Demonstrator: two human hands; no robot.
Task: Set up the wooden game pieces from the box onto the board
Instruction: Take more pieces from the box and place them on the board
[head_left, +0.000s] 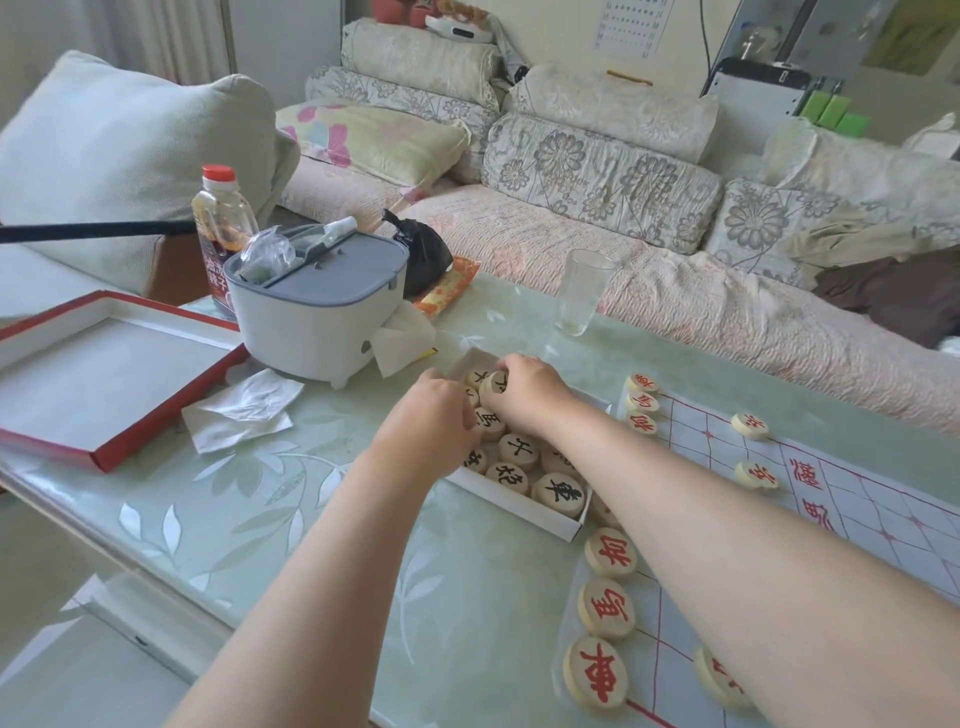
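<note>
Under right hand (525, 391), piece (493, 386) (tilted)

Pale green glass-topped table (311, 519), leaf pattern. Behind it a sofa (571, 249); floral cushions (597, 166) stacked along cream wall (556, 36). Grey pillow (130, 156) left. Soft daylight.

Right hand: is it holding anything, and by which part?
The right hand pinches a black-lettered piece by its rim, over the box.

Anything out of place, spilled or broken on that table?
Only clutter: a crumpled tissue lies loose on the table beside the upturned red box lid. No spill or damage shows; placed red pieces sit lined along the board edge.
</note>
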